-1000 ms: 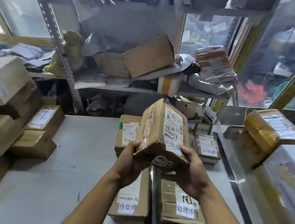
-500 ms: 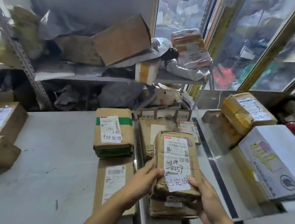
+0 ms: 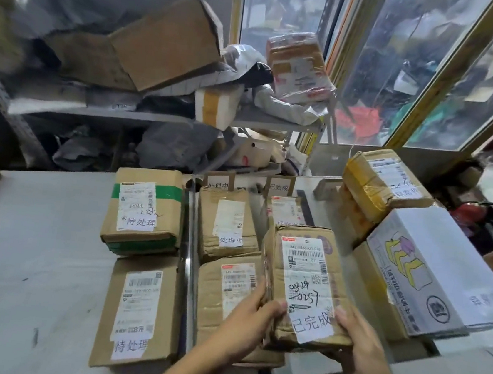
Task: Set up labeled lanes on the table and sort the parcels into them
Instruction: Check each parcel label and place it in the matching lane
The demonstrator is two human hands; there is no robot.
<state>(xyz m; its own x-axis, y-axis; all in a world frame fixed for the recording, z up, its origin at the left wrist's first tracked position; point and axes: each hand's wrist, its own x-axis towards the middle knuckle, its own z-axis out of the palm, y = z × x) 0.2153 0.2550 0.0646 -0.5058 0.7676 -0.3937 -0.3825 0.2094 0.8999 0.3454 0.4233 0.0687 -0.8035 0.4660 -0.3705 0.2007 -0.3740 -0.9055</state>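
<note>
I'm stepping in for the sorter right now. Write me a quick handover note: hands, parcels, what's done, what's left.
Left hand and right hand both grip the near end of the 已完成 parcel, held over the right lane.
Lane signs 处理中 and 已完成 stand at the back.
Done: two 待处理 parcels in the left lane, two in the middle, one 已完成 parcel at the back right.
Left: set the held parcel down in front of that one. Unsorted boxes likely remain on the right.
</note>
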